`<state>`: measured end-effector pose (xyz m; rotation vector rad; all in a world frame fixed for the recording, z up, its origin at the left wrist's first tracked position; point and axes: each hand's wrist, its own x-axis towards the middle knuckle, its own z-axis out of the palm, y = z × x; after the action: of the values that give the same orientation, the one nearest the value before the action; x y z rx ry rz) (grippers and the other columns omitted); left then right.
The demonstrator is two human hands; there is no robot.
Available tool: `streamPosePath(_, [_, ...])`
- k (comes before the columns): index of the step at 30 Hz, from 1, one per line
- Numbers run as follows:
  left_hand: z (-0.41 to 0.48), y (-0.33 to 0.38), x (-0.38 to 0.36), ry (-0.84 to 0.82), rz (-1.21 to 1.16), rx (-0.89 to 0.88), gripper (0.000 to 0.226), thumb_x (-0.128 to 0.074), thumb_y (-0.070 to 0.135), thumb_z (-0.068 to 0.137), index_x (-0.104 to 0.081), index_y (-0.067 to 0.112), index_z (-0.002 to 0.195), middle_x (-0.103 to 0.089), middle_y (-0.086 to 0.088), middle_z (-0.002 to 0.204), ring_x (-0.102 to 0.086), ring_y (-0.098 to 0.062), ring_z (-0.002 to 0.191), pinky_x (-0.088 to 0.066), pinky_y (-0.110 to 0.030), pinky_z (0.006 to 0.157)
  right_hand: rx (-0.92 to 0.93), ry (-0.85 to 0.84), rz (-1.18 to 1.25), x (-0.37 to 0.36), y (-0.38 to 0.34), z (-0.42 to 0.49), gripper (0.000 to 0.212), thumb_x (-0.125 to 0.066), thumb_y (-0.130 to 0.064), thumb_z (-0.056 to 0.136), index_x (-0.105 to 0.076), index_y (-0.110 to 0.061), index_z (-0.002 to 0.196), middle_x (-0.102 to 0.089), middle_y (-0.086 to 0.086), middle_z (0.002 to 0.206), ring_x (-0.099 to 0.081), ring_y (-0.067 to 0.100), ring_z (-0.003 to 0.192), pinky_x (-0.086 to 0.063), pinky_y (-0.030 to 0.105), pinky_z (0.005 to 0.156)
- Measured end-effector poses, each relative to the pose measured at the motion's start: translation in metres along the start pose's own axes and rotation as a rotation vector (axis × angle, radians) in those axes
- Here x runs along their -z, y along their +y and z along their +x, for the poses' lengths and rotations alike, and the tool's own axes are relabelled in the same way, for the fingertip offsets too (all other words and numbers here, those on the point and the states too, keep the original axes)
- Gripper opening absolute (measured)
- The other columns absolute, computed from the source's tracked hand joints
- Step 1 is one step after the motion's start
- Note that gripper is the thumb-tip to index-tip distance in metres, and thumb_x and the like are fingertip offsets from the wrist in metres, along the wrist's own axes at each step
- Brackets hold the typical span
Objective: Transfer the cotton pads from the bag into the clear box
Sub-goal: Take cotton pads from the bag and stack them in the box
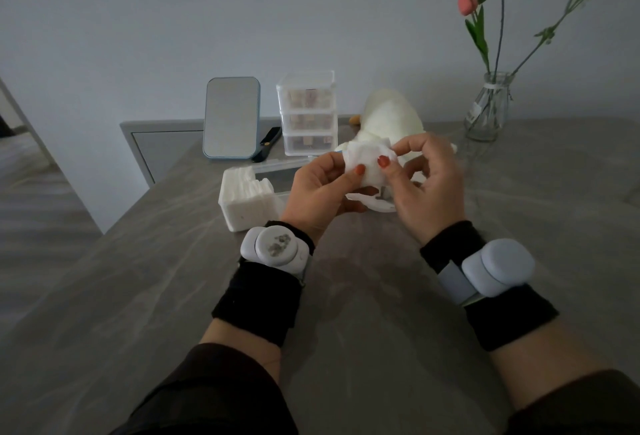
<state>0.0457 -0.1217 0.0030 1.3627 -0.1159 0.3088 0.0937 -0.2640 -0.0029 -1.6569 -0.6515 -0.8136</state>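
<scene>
Both hands are raised over the middle of the grey table. My left hand and my right hand together pinch a small stack of white cotton pads between thumbs and fingers. Left of my hands stands the clear box, packed with white cotton pads standing on edge. Its clear lid lies just behind it. Under my hands a white, flattish piece lies on the table; I cannot tell whether it is the bag.
At the back stand a blue-framed mirror, a black object, a clear drawer organiser and a pale plush toy. A glass vase with flower stems is at the back right. The table's left edge drops to the floor.
</scene>
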Motion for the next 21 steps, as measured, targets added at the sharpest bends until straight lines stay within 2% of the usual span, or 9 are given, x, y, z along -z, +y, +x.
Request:
streamPosePath(3, [-0.0001, 0.0023, -0.0011, 0.020, -0.063, 0.037, 0.025, -0.049, 0.021, 0.100, -0.065, 0.003, 0.108, -0.072, -0.014, 0.093, -0.071, -0.026, 0.085, -0.060, -0.035, 0.064, 0.013, 0.025, -0.019, 0.0016, 0.0007, 0.0012, 0.014, -0.070, -0.013, 0.084, -0.060, -0.020, 0.089, -0.053, 0.006, 0.103, -0.055, 0.014, 0.070, -0.041, 0.012, 0.059])
streamPosePath(6, [0.0002, 0.0020, -0.0011, 0.019, -0.091, 0.065, 0.028, -0.047, 0.025, 0.101, -0.066, 0.005, 0.109, -0.071, -0.014, 0.094, -0.070, -0.026, 0.085, -0.059, -0.040, 0.068, -0.003, 0.002, -0.013, 0.0008, 0.0005, 0.0011, 0.018, -0.071, -0.013, 0.083, -0.060, -0.024, 0.093, -0.054, 0.007, 0.106, -0.055, 0.013, 0.073, -0.041, 0.011, 0.058])
streamPosePath(10, [0.0005, 0.0031, -0.0016, 0.028, -0.106, 0.098, 0.028, -0.045, 0.019, 0.102, -0.063, 0.000, 0.114, -0.068, -0.017, 0.095, -0.068, -0.027, 0.082, -0.057, -0.039, 0.065, 0.011, -0.015, -0.011, 0.0006, 0.0027, 0.0005, 0.017, -0.071, -0.014, 0.084, -0.060, -0.024, 0.092, -0.054, 0.008, 0.104, -0.054, 0.012, 0.076, -0.041, 0.009, 0.061])
streamPosePath(13, [0.0004, 0.0045, -0.0027, 0.058, -0.105, 0.106, 0.023, -0.045, 0.014, 0.101, -0.066, 0.005, 0.102, -0.065, -0.013, 0.084, -0.065, -0.023, 0.073, -0.055, -0.033, 0.057, -0.004, -0.023, -0.033, 0.0009, 0.0029, -0.0003, 0.015, -0.070, -0.013, 0.085, -0.061, -0.023, 0.091, -0.050, 0.004, 0.103, -0.053, 0.012, 0.080, -0.044, 0.012, 0.061])
streamPosePath(16, [0.0014, 0.0045, -0.0045, 0.101, -0.097, 0.094, 0.023, -0.046, 0.013, 0.101, -0.067, 0.006, 0.099, -0.061, -0.013, 0.082, -0.062, -0.019, 0.072, -0.053, -0.030, 0.053, 0.025, -0.024, -0.021, 0.0012, 0.0000, -0.0010, 0.017, -0.069, -0.008, 0.084, -0.061, -0.023, 0.088, -0.048, 0.003, 0.098, -0.049, 0.003, 0.076, -0.041, 0.009, 0.061])
streamPosePath(18, [0.0021, 0.0046, -0.0049, 0.124, -0.104, 0.087, 0.022, -0.048, 0.014, 0.100, -0.067, 0.004, 0.102, -0.060, -0.016, 0.088, -0.060, -0.020, 0.078, -0.055, -0.031, 0.056, 0.054, -0.035, -0.022, 0.0012, -0.0023, -0.0013, 0.018, -0.070, -0.005, 0.083, -0.061, -0.021, 0.086, -0.049, 0.004, 0.096, -0.048, 0.002, 0.077, -0.039, 0.007, 0.061])
streamPosePath(21, [0.0031, 0.0047, -0.0045, 0.164, -0.112, 0.074, 0.023, -0.048, 0.015, 0.100, -0.068, 0.007, 0.093, -0.067, -0.010, 0.084, -0.065, -0.021, 0.083, -0.058, -0.035, 0.063, 0.081, -0.061, -0.033, 0.0016, -0.0033, -0.0012, 0.020, -0.070, -0.002, 0.081, -0.061, -0.019, 0.084, -0.051, 0.005, 0.096, -0.051, 0.012, 0.084, -0.041, 0.010, 0.065])
